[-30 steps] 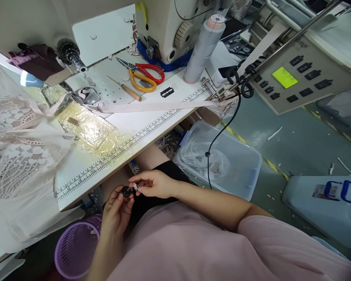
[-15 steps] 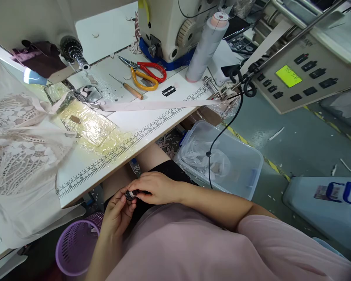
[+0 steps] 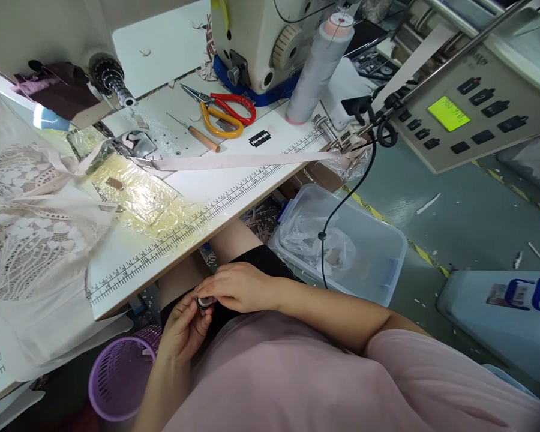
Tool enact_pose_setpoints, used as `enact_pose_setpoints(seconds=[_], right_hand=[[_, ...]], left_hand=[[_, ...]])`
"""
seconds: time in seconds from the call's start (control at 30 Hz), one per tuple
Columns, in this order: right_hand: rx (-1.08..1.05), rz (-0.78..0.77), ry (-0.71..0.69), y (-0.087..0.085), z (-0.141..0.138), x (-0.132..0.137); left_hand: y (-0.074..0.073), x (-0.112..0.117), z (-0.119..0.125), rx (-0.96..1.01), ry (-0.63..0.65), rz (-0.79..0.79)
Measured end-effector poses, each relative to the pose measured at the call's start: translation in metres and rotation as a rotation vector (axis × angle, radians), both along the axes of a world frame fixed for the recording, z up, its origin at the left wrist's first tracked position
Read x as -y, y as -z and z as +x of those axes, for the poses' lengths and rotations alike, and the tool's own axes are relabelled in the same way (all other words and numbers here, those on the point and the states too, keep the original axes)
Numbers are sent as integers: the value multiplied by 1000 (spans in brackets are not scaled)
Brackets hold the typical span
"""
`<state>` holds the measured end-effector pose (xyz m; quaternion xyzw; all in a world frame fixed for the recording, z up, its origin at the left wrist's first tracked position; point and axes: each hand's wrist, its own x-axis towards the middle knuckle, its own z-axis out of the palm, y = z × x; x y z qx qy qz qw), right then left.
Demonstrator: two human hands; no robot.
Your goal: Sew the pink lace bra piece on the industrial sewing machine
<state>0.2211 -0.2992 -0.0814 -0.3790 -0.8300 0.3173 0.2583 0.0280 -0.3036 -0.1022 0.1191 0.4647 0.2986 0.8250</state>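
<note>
Left hand [image 3: 184, 329] and right hand [image 3: 240, 288] pinch a small, round, black-and-silver part [image 3: 204, 303].
Steady, light fingertip pressure should serve best.

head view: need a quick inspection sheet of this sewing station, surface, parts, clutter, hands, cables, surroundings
Surface: white table with a printed ruler along its front edge; lace fabric lies at the left.
Job's things: small round part, dark with a pale area, at the fingers; details partly hidden.
Clutter: scissors, awl, black razor blade and thread cone on the table.
Hands: left hand holds the part; right hand meets it, grip partly hidden.
Cables: black cable hangs in front of the clear bin.
Surroundings: purple basket at lower left; pale scraps on the floor.
</note>
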Motion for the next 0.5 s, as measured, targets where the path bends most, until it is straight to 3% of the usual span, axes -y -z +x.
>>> enact_pose_setpoints(seconds=[0.37,0.5], right_hand=[[-35,49,-24,3,1,0],[-83,35,27,6,2,1]], left_hand=[[-4,0,1,59,14,-28],[-2,-1,2,91,-4,-34]])
